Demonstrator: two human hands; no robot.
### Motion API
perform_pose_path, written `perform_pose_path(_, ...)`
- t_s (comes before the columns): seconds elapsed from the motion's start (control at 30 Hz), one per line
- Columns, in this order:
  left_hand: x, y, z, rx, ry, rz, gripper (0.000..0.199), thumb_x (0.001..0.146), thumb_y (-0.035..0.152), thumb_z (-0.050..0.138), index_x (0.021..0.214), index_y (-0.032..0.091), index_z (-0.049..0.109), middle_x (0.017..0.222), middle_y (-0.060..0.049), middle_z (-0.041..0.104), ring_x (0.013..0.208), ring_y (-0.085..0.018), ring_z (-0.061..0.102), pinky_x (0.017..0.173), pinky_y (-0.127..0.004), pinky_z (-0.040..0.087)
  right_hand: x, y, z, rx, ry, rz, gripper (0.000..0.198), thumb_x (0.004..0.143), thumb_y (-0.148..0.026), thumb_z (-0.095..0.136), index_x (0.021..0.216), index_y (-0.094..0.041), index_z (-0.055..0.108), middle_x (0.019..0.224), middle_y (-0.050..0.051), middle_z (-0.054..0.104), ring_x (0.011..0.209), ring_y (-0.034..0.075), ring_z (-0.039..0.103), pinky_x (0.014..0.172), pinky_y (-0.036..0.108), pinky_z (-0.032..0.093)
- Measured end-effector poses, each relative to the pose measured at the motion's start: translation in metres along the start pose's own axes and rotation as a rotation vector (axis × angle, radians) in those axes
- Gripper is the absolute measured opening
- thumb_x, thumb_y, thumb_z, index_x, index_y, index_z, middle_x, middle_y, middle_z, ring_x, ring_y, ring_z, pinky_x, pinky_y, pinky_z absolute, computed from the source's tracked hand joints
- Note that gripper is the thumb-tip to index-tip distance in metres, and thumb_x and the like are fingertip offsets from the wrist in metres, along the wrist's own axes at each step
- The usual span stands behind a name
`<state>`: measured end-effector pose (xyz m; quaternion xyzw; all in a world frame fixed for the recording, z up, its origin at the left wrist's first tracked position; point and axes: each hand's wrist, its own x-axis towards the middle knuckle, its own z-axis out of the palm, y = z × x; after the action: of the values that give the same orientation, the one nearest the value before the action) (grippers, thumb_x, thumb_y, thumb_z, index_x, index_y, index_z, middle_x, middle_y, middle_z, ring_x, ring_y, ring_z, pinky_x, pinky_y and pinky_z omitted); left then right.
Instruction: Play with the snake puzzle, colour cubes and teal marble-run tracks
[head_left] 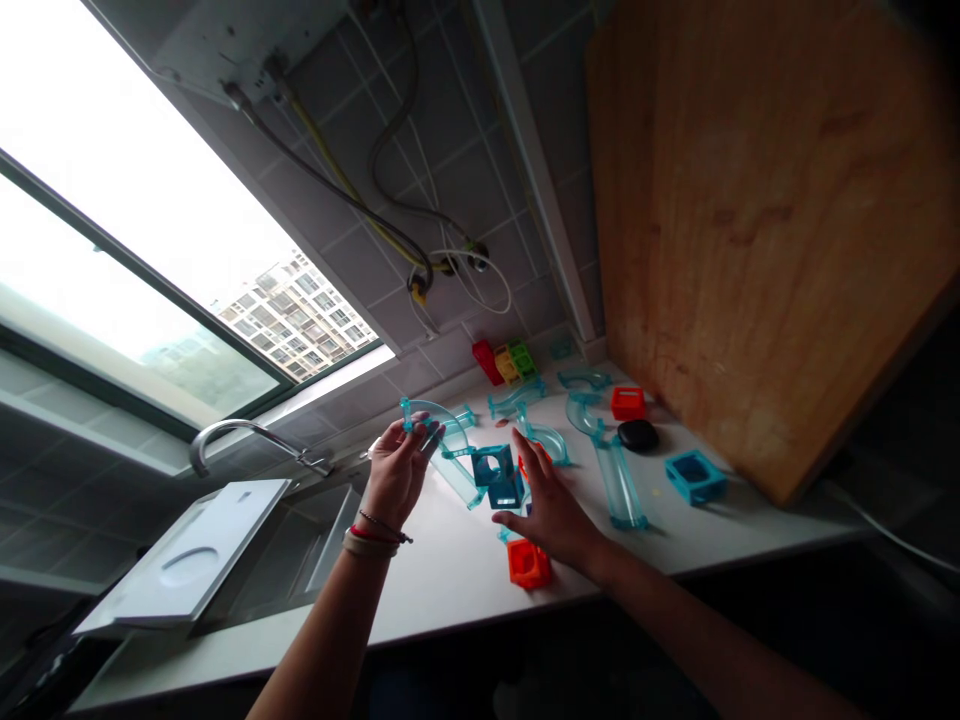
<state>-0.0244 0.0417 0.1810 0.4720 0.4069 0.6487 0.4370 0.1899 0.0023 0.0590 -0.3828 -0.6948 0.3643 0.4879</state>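
Note:
My left hand [400, 462] pinches a clear teal curved marble-run track [442, 422] near one end, raised above the counter. The track's other end meets a dark blue block [492, 466] with a round hole. That block sits against a second blue block [505, 490]; whether they are joined, I cannot tell. My right hand [551, 505] is open just right of the blue blocks, thumb and fingers spread; contact with them is unclear. Partly behind its fingers is an orange piece [531, 460]. Nearer the counter's front edge lies an orange cube block [528, 564].
Several teal tracks, including a straight one [619, 482], lie on the white counter [420, 590]. To the right are a black rounded object [638, 434], a blue cube [696, 477] and a large wooden board [750, 220]. Leftward are a sink [330, 535] and faucet [247, 424].

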Motion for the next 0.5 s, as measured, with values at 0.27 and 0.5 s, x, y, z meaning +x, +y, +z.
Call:
perform_pose_path(0.27, 0.003, -0.001, 0.007, -0.022, -0.017, -0.052, 0.024, 0.081, 0.036, 0.088, 0.091, 0.022, 0.072, 0.106, -0.002, 0.076, 0.093, -0.018, 0.073, 0.105, -0.051, 0.056, -0.004, -0.015, -0.009, 0.184, 0.020, -0.056, 0.125, 0.081, -0.054, 0.082, 0.166, -0.031, -0.006, 0.167, 0.019, 0.031, 0.153, 0.038, 0.035, 0.119, 0.060, 0.038)
perform_pose_path(0.5, -0.008, -0.017, 0.011, 0.023, -0.017, -0.045, 0.024, 0.086, 0.039, 0.083, 0.089, 0.021, 0.068, 0.102, 0.000, 0.076, 0.091, -0.018, 0.073, 0.104, -0.051, 0.057, -0.007, -0.021, -0.007, 0.289, 0.086, -0.009, 0.071, 0.098, -0.051, 0.061, 0.160, -0.033, 0.031, 0.148, 0.013, 0.056, 0.134, 0.032, 0.057, 0.110, 0.052, 0.049)
